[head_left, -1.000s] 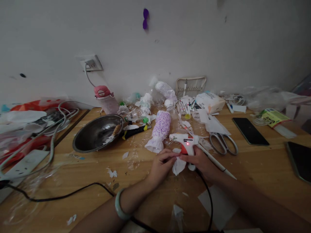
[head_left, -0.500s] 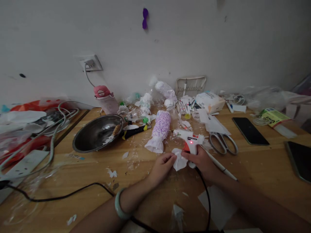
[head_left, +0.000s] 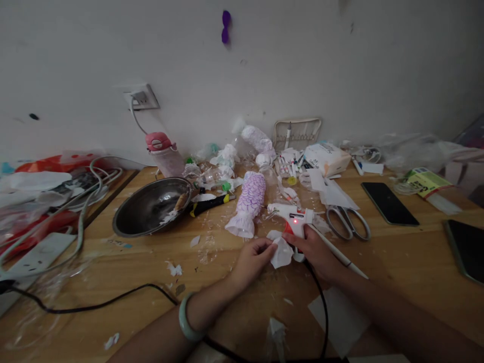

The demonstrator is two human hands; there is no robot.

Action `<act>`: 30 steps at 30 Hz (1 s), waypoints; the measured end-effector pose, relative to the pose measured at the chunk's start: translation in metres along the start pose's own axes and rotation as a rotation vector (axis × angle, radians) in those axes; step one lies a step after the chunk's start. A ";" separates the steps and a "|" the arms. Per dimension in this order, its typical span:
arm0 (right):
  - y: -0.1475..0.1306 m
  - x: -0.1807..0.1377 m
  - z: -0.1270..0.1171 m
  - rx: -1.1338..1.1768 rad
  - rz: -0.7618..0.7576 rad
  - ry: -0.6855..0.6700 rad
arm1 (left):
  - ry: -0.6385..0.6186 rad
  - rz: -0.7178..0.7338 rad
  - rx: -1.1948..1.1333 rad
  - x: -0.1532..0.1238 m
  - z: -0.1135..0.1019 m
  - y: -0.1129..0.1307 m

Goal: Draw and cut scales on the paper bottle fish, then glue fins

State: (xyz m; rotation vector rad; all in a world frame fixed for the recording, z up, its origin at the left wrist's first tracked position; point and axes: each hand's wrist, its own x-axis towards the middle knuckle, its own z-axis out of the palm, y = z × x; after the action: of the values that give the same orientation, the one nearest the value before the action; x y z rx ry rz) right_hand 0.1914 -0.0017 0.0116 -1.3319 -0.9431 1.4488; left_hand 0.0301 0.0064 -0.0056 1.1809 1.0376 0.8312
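My left hand (head_left: 252,259) pinches a small white paper piece (head_left: 282,250) just above the wooden table (head_left: 143,262). My right hand (head_left: 315,251) is wrapped round the handle of a white and orange glue gun (head_left: 292,218), whose red light is on and whose nozzle points left. The gun's black cord (head_left: 321,297) runs down toward me. Just beyond my hands lies a bottle wrapped in white paper with purple scale marks (head_left: 247,202). A pale green bangle (head_left: 186,319) sits on my left wrist.
A steel bowl (head_left: 151,205) lies at the left, with a black and yellow knife (head_left: 209,203) beside it. Scissors (head_left: 346,222), a white pen (head_left: 340,256), two phones (head_left: 388,202) and a pink-lidded bottle (head_left: 164,154) also sit on the table. Cables and a power strip (head_left: 38,252) crowd the left edge.
The glue gun has shifted slightly right and up. The paper piece has turned a little between my fingers; my left hand stays in place.
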 end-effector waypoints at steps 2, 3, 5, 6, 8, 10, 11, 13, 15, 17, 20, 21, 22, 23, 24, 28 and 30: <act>0.002 0.001 -0.001 -0.012 -0.005 -0.017 | -0.001 0.006 0.001 0.000 0.000 0.000; 0.002 0.001 -0.001 -0.014 -0.003 -0.022 | -0.001 0.008 0.002 0.000 0.000 0.000; 0.003 0.002 -0.002 -0.009 0.007 -0.027 | -0.001 0.006 0.002 0.000 0.001 0.000; 0.003 0.002 -0.002 -0.009 0.008 -0.031 | -0.001 0.002 0.000 0.000 0.001 0.000; 0.003 0.002 -0.003 -0.025 0.001 -0.028 | -0.001 -0.005 -0.010 -0.001 0.001 -0.001; 0.003 0.001 -0.004 -0.080 -0.026 -0.034 | 0.004 -0.003 -0.019 -0.001 0.001 -0.002; 0.004 0.001 -0.004 -0.117 -0.038 -0.038 | 0.007 -0.002 -0.022 -0.001 0.001 -0.002; 0.005 0.001 -0.006 -0.188 -0.059 -0.047 | 0.009 -0.008 -0.026 -0.001 0.001 -0.004; 0.007 0.002 -0.007 -0.240 -0.078 -0.055 | 0.005 -0.018 -0.029 0.000 0.000 -0.004; 0.011 0.004 -0.008 -0.268 -0.098 -0.052 | -0.008 -0.025 -0.029 0.000 0.001 -0.004; 0.015 0.006 -0.010 -0.303 -0.106 -0.047 | -0.032 -0.039 -0.034 -0.001 0.001 -0.002; 0.016 0.006 -0.011 -0.314 -0.108 -0.054 | -0.038 -0.052 -0.038 -0.001 0.002 -0.001; 0.016 0.007 -0.011 -0.323 -0.109 -0.067 | -0.044 -0.069 -0.045 -0.001 0.002 0.000; 0.016 0.006 -0.011 -0.330 -0.110 -0.077 | -0.051 -0.087 -0.057 -0.002 0.003 0.001; 0.016 0.006 -0.010 -0.334 -0.115 -0.082 | -0.061 -0.106 -0.073 -0.002 0.003 0.002; 0.014 0.005 -0.009 -0.322 -0.123 -0.094 | -0.118 -0.128 -0.158 -0.002 0.004 0.003; 0.014 0.005 -0.009 -0.303 -0.122 -0.103 | -0.136 -0.129 -0.183 -0.001 0.004 0.003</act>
State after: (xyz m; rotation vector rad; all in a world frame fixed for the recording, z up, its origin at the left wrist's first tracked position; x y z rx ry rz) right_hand 0.1990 -0.0014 -0.0038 -1.3973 -1.3298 1.3281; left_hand 0.0335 0.0044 -0.0025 0.9907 0.8967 0.7190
